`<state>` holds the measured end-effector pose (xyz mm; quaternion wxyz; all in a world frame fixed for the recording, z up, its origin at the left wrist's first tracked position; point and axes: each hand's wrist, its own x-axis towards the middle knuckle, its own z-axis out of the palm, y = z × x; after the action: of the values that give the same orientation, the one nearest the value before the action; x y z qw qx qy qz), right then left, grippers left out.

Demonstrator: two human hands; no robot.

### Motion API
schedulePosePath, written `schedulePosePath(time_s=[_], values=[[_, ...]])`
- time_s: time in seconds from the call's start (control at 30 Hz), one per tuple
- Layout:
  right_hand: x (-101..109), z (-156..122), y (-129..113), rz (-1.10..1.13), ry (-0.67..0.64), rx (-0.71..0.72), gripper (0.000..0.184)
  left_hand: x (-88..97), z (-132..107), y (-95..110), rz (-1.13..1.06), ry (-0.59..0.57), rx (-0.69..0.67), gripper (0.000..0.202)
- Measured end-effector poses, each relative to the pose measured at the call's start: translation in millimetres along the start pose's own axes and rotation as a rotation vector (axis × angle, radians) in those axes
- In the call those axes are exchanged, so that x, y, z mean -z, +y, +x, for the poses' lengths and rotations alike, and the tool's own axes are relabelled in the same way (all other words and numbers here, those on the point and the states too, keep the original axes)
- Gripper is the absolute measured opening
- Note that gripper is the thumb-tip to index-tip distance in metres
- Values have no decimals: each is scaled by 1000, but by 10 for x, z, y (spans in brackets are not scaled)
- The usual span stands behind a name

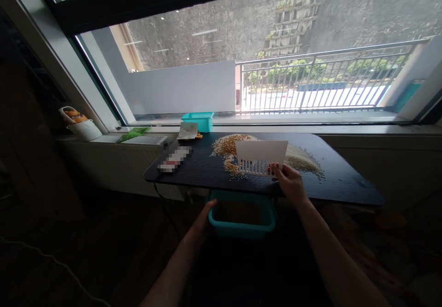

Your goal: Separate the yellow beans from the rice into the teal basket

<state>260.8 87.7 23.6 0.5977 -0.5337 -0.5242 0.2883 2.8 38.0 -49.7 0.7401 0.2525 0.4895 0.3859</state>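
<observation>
My right hand (289,181) grips the lower right corner of a white slotted scraper (261,157) that stands on edge on the dark table (203,171). Behind it lie a pile of yellow grains (227,147) and a pile of paler grains (303,159). My left hand (204,216) holds the left rim of a teal tub (241,229) just below the table's front edge. The tub has brownish grains inside.
A second teal tub (197,120) sits on the window sill, with a white packet (188,130) in front of it. A blurred item (174,159) lies on the table's left part. A white pot (83,129) and green cloth (133,134) are at far left. A cable (48,261) crosses the floor.
</observation>
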Motion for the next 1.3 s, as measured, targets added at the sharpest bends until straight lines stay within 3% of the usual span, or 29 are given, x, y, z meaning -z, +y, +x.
schedulePosePath(time_s=[0.87,1.3], values=[[7,-1,6,29,-189,6,37,50,69,-51,-3,-36,9,61],[3,3,-17,52,-206,-11,36,67,63,-38,22,-12,11,62]])
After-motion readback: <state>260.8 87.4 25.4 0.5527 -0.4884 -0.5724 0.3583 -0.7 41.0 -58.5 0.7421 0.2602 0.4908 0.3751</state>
